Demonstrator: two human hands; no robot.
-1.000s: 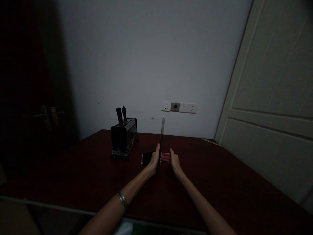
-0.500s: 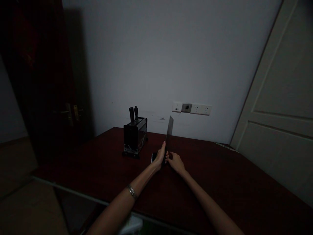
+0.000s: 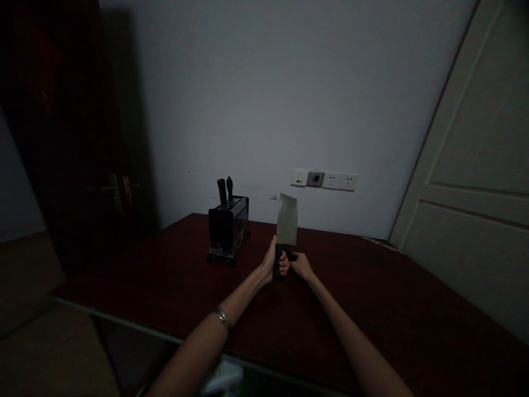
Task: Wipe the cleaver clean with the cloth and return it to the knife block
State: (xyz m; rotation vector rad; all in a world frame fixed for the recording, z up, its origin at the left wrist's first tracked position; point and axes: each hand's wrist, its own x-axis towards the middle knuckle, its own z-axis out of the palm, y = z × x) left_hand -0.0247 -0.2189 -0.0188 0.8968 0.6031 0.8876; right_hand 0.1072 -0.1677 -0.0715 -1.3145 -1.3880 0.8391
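Observation:
Held upright over the table is a cleaver point(image 3: 287, 221), its broad pale blade turned flat toward me. My left hand point(image 3: 270, 262) is wrapped round the black handle, the thumb up along it near the blade. Close beside it on the right, my right hand point(image 3: 302, 266) has its fingers closed on a small dark thing point(image 3: 291, 256) by the handle; its kind is too dark to tell. To the left stands a knife block point(image 3: 221, 234) with shiny sides and two black handles point(image 3: 226, 190) sticking up from its top.
The dark red table point(image 3: 355, 309) runs back to a pale wall point(image 3: 248, 110) with a row of sockets point(image 3: 324, 180). A white panelled door point(image 3: 475, 165) leans in at the right; a dark door point(image 3: 74, 182) stands at the left. Below the front edge is a white object point(image 3: 225, 377).
The cleaver has turned from nearly edge-on to showing its flat side. My left hand has rotated with it. The right hand has shifted slightly right, and a black-and-white item behind the left hand no longer shows.

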